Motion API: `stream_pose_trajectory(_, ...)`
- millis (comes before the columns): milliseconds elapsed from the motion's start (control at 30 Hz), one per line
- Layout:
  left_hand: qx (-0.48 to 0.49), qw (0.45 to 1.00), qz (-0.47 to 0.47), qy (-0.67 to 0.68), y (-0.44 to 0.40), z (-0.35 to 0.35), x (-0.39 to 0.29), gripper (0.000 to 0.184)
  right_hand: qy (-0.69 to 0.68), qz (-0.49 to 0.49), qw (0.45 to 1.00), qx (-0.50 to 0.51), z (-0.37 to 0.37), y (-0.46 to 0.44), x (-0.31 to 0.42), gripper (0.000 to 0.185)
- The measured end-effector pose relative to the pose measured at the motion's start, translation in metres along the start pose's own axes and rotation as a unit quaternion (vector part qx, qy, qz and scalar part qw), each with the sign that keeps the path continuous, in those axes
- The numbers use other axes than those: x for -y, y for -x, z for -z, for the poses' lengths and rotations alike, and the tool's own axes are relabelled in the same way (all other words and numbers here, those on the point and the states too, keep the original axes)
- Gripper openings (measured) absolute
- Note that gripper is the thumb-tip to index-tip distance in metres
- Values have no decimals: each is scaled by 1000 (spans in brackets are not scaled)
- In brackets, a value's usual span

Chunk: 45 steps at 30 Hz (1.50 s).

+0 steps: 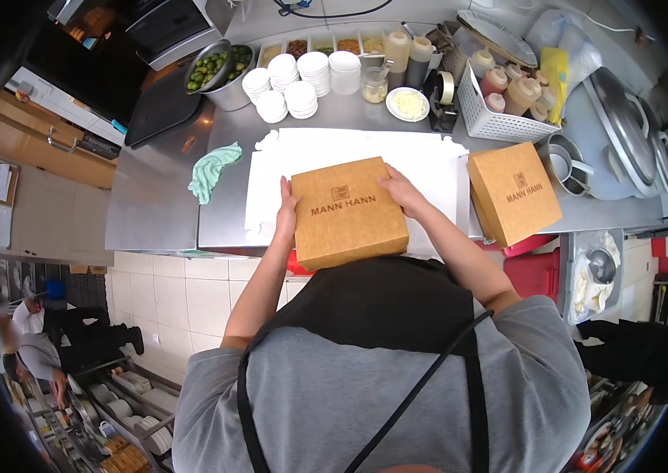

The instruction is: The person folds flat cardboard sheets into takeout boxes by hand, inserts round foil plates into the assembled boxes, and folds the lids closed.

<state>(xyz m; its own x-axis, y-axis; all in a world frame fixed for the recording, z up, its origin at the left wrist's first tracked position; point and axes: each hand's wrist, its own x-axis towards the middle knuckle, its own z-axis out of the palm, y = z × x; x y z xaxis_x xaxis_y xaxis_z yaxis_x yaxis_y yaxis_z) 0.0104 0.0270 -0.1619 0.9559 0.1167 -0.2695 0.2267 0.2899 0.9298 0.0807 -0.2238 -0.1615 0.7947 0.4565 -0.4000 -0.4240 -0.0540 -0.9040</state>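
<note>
A brown cardboard takeaway box point(351, 229), lid closed and printed MANN HANN, is between my two hands in front of the apron. My left hand point(287, 211) presses flat along its left side, fingers pointing up. At the box's far right corner, my right hand point(403, 193) has its fingertips over the edge. Beneath the box lies a white sheet point(271, 158) with ragged corners on the steel counter. A second closed box point(517, 193) of the same kind stands to the right, tilted in this view.
A green cloth point(214, 170) lies at left. Along the back stand stacked white cups point(300, 93), a pot of small green fruit point(233, 91), a plate of pale shreds point(407, 104) and a basket of sauce bottles point(503, 122). Co-workers point(42, 347) are behind on both sides.
</note>
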Motion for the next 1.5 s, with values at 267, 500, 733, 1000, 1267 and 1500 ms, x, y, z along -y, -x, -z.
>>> stream_pose_trajectory(267, 27, 997, 42, 52, 13, -4, -12, 68, -147, 51, 985, -69, 1, 26, -14, 64)
stream_pose_trajectory(500, 34, 992, -16, 122, 8, -11, -21, 79, -291, 193, 917, -191, -26, 14, 3, 77)
stream_pose_trajectory(733, 21, 916, -306, -257, -8, -31, -161, 101, -49, 163, 962, -212, -35, 27, -5, 87)
stream_pose_trajectory(1000, 185, 622, -364, -668, 10, -106, -171, 90, 223, 401, 874, -164, -16, 42, 67, 61)
stream_pose_trajectory(1267, 288, 761, -244, -527, -48, -131, -157, 35, 175, 375, 902, -123, -11, 40, 57, 62)
stream_pose_trajectory(1500, 288, 778, -236, -506, -54, -136, -159, 31, 153, 368, 913, -86, -8, 39, 51, 60)
